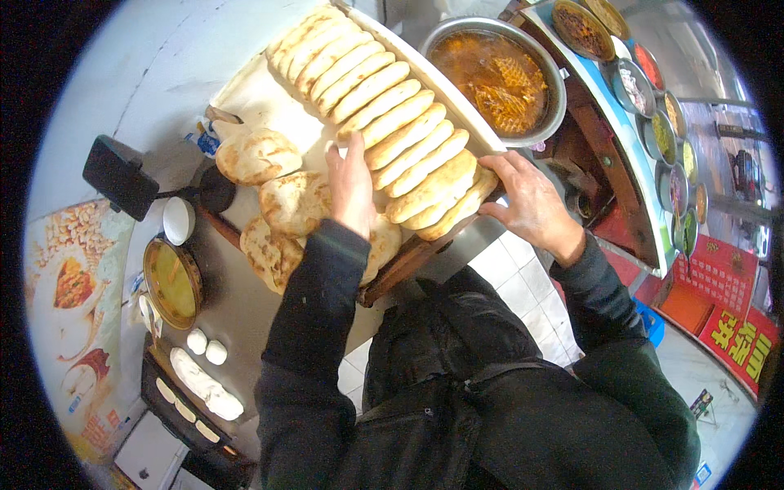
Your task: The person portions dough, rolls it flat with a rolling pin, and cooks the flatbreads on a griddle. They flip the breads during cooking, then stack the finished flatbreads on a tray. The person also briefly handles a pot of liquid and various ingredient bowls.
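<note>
A long row of browned flatbreads [386, 119] stands on edge, leaning together, in a shallow light-coloured tray [269, 86]. My left hand [352, 187] is against the left side of the row, fingers pointing away from me; its thumb side is partly hidden. At the near right end, my right hand [530, 202] has its fingers and thumb around the ends of the last flatbreads [456, 211]. Several round flatbreads [294, 202] lie flat and overlapping to the left of my left hand, one partly under my wrist.
A metal basin of reddish broth [484, 79] stands beyond the tray, near a counter with several bowls of toppings [661, 135]. To the left are a bowl of yellowish liquid [173, 285], a white bowl [179, 220], dough [205, 383], a phone-like device on a stand [119, 177] and a dark griddle [184, 401].
</note>
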The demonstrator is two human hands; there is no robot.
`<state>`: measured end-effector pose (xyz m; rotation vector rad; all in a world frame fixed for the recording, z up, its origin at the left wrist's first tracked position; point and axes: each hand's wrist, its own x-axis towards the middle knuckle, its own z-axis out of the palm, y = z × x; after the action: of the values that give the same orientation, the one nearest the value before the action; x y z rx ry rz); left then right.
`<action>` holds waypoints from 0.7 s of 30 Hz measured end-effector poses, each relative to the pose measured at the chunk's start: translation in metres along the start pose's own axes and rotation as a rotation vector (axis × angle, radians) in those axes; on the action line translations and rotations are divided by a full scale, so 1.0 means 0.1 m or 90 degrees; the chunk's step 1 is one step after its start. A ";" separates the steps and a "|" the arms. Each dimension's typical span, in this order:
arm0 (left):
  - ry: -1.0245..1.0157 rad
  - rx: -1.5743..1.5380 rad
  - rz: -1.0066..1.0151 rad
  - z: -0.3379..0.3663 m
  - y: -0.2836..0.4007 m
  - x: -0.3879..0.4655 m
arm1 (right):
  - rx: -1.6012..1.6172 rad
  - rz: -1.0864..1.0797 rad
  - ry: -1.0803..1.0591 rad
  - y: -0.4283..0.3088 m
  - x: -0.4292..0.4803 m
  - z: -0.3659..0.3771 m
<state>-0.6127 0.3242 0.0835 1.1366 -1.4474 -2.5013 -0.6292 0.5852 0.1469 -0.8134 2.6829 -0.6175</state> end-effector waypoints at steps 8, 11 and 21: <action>-0.081 -0.125 -0.030 0.06 -0.45 -0.34 | -0.075 -0.191 0.123 -0.04 -0.03 0.21; -0.015 -0.072 -0.022 -0.04 -0.46 -0.38 | -0.120 -0.152 0.153 -0.06 0.00 0.25; -0.013 -0.092 -0.085 -0.14 -0.65 -0.57 | -0.079 -0.236 0.124 0.06 0.35 0.24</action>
<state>-0.5428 0.3719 0.0620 1.2220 -1.2089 -2.6633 -0.6511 0.5621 0.1187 -1.3702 2.7849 -0.6428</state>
